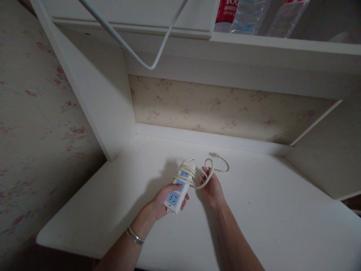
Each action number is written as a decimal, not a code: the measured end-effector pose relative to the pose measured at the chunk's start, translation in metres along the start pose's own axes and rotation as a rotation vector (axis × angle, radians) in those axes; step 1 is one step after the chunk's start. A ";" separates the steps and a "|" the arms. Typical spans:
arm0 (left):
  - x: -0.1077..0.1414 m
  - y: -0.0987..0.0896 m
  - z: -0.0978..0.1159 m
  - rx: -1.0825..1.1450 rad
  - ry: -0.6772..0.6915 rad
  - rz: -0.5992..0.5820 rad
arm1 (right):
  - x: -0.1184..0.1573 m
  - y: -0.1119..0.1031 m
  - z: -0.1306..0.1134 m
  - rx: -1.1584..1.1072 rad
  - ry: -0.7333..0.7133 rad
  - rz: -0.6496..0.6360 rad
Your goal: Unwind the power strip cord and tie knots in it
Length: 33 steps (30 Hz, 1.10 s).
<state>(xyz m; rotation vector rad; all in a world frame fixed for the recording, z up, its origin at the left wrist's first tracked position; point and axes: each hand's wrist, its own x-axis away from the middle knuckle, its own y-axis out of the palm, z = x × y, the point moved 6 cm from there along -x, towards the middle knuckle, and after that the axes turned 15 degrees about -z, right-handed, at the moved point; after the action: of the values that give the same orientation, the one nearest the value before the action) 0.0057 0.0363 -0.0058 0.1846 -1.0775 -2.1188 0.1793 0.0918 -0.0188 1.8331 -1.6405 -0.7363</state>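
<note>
A white power strip [176, 196] with blue socket faces is held tilted above the desk, my left hand [164, 199] wrapped round its lower part. Several turns of its cream cord [187, 174] are wound about the upper end. To the right, my right hand [210, 186] is palm up beneath a loose loop of the cord, its fingers curled near the loop; whether they grip it is hard to make out. Beyond that hand, the cord curves right and back to the plug [213, 154], near the back of the desk.
The white desk [254, 210] has a side panel at the left and a low back ledge [208, 140]. A shelf [276, 44] above holds plastic bottles [249, 17]. A pale cable [150, 67] hangs in front of the upper cabinet.
</note>
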 end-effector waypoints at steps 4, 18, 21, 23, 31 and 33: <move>-0.002 -0.008 0.004 0.067 0.065 0.067 | 0.001 0.001 -0.004 -0.142 0.036 0.004; -0.003 -0.007 0.000 0.056 0.047 -0.003 | 0.022 0.051 0.050 0.208 0.477 -0.362; 0.000 -0.001 -0.009 -0.024 -0.071 -0.107 | 0.024 0.053 0.054 0.212 0.532 -0.388; 0.002 0.004 -0.013 -0.077 -0.134 -0.188 | 0.022 0.050 0.049 0.168 0.507 -0.346; 0.010 0.013 -0.025 -0.282 -0.350 -0.334 | 0.021 0.049 0.026 -0.028 0.536 -0.413; 0.013 0.015 -0.027 -0.301 -0.386 -0.348 | 0.028 0.058 0.026 -0.036 0.577 -0.512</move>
<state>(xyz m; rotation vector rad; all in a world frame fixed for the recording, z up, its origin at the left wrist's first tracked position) 0.0166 0.0050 -0.0095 -0.2059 -0.9713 -2.6774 0.1232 0.0573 0.0045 2.1974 -0.7983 -0.3662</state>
